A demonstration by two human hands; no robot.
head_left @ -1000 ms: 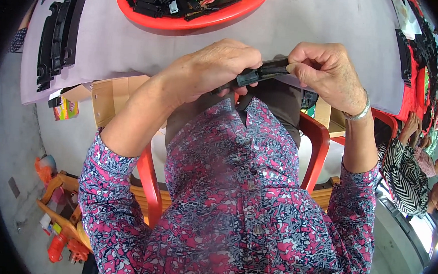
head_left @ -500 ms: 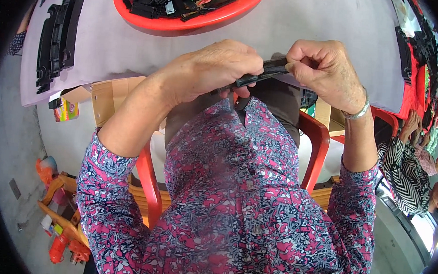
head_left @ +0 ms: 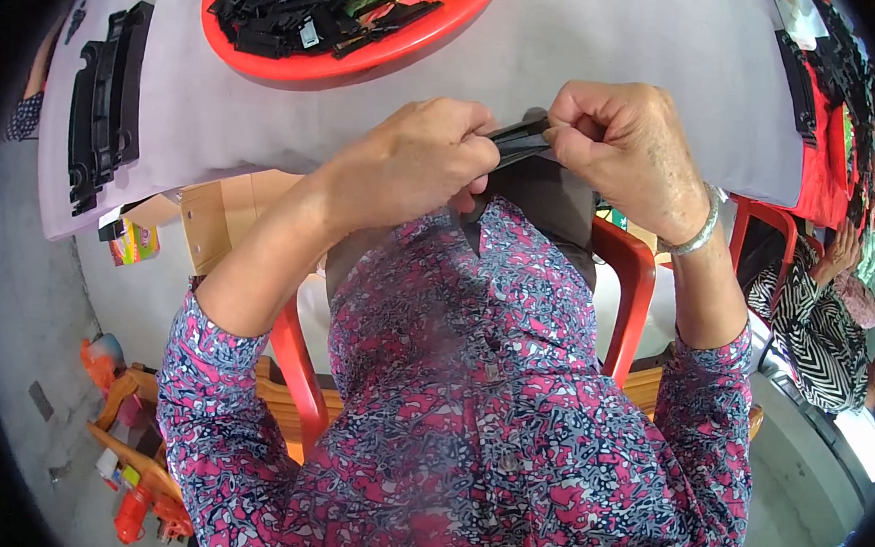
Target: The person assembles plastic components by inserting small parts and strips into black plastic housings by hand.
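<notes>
Between my hands, just over the table's near edge, is a slim black plastic part (head_left: 519, 144). My left hand (head_left: 419, 162) is closed around its left end, knuckles up. With thumb and forefinger, my right hand (head_left: 615, 149) pinches the other end. The fingers cover both ends, so its full shape does not show. Beyond my left hand, a red tray (head_left: 345, 65) holds a heap of small black plastic pieces (head_left: 284, 3). A few yellow and orange bits lie among them.
Long black plastic strips (head_left: 111, 98) lie at the table's left end. Another black strip (head_left: 796, 85) and a red cloth-like thing (head_left: 823, 162) are at the right. Open cardboard boxes (head_left: 205, 221) stand below the edge. A person in a zebra-patterned top (head_left: 804, 336) sits at far right.
My hands have shifted slightly left, still gripping the black part, which shows less between them. The tray and strips appear lower in the picture.
</notes>
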